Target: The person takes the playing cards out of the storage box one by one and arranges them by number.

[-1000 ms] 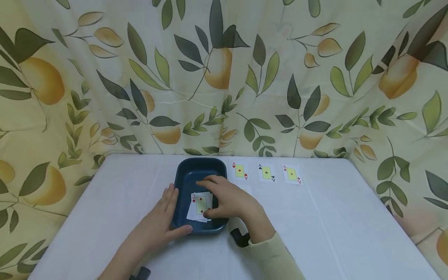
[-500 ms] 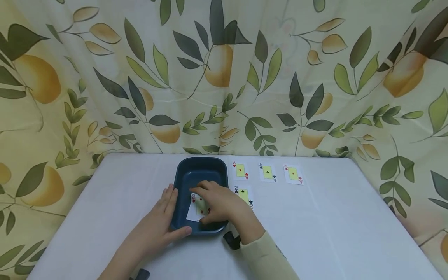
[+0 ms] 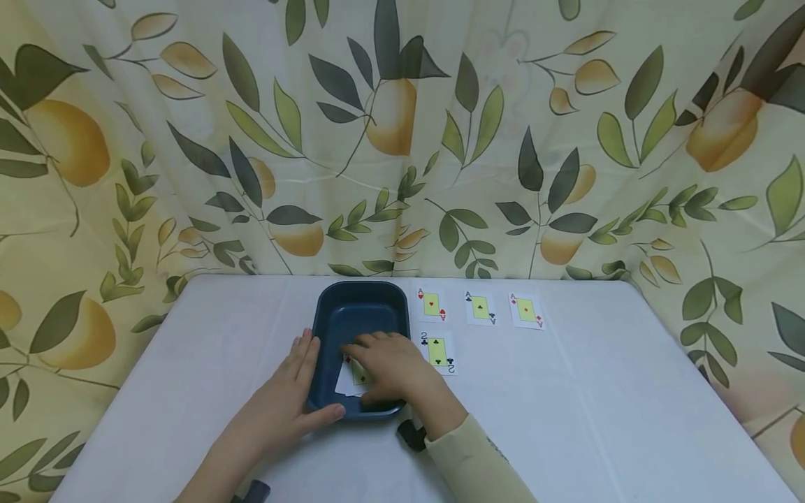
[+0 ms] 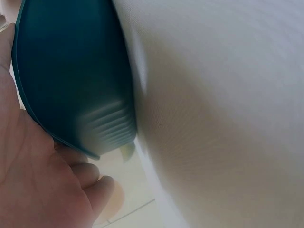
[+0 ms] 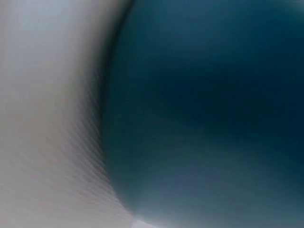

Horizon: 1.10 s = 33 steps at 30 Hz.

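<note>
One straight-fingered left hand (image 3: 288,402) touches the tray (image 3: 352,318); right hand (image 3: 391,367) arches over cards (image 3: 348,384), grip unclear

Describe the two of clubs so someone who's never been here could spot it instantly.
On the white table, find the dark blue tray. The two of clubs lies just right of it, below the ace of hearts in the head view. Among the cards outside the tray, it alone isn't an ace.

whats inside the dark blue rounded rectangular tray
The tray holds at least one white rectangular playing card with yellow panel and red diamonds. The right-hand grip covers part of it; anything underneath is hidden.
</note>
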Tool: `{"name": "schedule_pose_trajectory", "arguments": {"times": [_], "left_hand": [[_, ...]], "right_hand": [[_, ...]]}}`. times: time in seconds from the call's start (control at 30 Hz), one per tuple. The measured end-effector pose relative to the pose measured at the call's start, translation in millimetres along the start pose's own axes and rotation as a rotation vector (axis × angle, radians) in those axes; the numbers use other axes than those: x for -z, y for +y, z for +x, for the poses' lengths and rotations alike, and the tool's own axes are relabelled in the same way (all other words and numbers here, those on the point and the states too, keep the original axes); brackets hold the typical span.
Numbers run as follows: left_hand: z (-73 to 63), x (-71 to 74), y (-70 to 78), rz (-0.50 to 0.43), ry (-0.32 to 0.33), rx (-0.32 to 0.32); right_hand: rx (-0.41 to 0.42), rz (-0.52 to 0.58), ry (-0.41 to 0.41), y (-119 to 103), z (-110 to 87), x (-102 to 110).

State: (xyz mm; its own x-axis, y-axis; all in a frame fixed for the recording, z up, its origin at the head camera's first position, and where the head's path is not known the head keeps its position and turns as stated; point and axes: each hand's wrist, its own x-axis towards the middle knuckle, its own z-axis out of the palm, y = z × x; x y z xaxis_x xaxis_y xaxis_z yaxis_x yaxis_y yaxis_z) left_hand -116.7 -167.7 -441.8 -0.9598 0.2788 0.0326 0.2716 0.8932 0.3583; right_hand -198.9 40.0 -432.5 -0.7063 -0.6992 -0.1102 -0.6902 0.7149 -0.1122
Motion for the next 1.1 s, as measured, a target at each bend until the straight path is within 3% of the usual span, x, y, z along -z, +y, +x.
{"name": "schedule_pose_trajectory", "arguments": {"times": [0.37, 0.67, 1.1], "left_hand": [[-1.9, 0.9, 0.2, 0.003, -0.002, 0.004], [0.0, -1.7, -3.1, 0.007, -0.002, 0.001], [1.1, -3.0, -4.7, 0.007, 0.002, -0.008]], "right_hand": [[0.003, -0.016, 0.040, -1.2, 0.7, -0.1], [0.019, 0.092, 0.134, 3.1, 0.4, 0.1], [0.020, 0.087, 0.135, 3.5, -2.4, 0.3]]}}
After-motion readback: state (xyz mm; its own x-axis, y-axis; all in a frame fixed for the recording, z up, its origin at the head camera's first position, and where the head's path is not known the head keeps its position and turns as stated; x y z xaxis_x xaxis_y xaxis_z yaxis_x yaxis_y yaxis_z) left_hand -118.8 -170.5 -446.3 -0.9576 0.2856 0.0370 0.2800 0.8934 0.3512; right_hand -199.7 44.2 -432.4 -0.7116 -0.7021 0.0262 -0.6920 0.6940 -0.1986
